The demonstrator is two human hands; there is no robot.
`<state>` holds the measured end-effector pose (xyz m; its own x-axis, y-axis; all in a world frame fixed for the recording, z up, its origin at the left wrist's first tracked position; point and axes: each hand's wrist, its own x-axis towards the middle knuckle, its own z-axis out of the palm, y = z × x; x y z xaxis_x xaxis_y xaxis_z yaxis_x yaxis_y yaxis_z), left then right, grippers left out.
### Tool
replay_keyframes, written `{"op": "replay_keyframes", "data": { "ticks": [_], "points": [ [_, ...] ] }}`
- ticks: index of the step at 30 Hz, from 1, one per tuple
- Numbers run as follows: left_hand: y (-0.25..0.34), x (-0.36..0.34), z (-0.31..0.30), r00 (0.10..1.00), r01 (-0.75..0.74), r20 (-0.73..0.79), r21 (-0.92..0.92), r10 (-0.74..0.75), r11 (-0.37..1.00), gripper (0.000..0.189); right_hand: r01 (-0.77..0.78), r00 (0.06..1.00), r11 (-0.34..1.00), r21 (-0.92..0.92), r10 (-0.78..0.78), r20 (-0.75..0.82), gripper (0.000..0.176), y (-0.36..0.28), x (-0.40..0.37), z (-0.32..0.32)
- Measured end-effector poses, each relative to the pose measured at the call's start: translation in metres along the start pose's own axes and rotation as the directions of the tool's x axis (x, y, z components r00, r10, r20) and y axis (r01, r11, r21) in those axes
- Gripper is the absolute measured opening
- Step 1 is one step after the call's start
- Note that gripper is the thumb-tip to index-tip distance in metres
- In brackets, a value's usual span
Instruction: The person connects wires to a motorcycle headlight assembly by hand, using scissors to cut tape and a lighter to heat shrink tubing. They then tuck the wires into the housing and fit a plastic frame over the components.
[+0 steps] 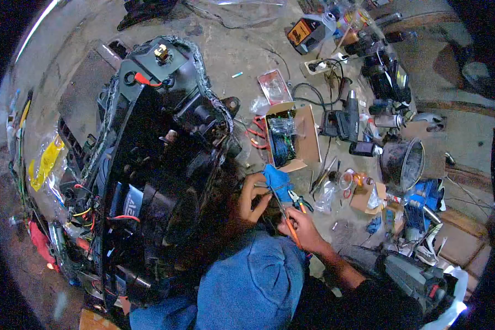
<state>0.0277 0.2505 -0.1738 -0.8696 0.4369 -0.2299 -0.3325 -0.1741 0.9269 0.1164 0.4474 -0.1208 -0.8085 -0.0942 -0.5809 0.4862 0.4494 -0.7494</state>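
Working over a cluttered grey floor (253, 55), clasping an orange-handled tool (293, 234) in the right hand (305, 229) beside a blue cloth (279, 179), near an open cardboard box (307, 131); curling the left hand (247, 201), cannot tell whether pinching anything.

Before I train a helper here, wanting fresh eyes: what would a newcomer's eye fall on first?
Probably the large black assembly, filling much of the view's left side. Next, the bright blue item near the centre, beside the left hand, and the orange-handled tool in the right hand just below.
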Motion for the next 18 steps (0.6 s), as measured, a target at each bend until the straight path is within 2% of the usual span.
{"op": "replay_keyframes", "data": {
  "ticks": [4,7,10,18],
  "points": [
    [-0.007,-0.001,0.0,1.0,0.003,0.009,0.02,-0.003,1.0,0.046,-0.049,0.999,0.999,-0.003,0.049,0.002,0.039,0.002,0.0,0.001],
    [-0.018,-0.002,0.0,1.0,-0.014,0.007,0.035,0.014,0.999,0.044,0.003,1.0,0.997,-0.081,-0.002,0.011,0.038,-0.002,0.001,0.0],
    [-0.018,-0.003,-0.001,1.0,0.01,0.014,0.078,-0.011,0.997,0.04,-0.019,1.0,0.999,0.043,0.018,0.016,0.037,0.003,0.001,0.005],
    [-0.013,-0.002,-0.007,0.999,0.02,0.041,0.167,-0.027,0.986,0.033,0.021,1.0,0.999,0.047,-0.021,0.001,0.035,0.01,0.003,0.007]
  ]
}}
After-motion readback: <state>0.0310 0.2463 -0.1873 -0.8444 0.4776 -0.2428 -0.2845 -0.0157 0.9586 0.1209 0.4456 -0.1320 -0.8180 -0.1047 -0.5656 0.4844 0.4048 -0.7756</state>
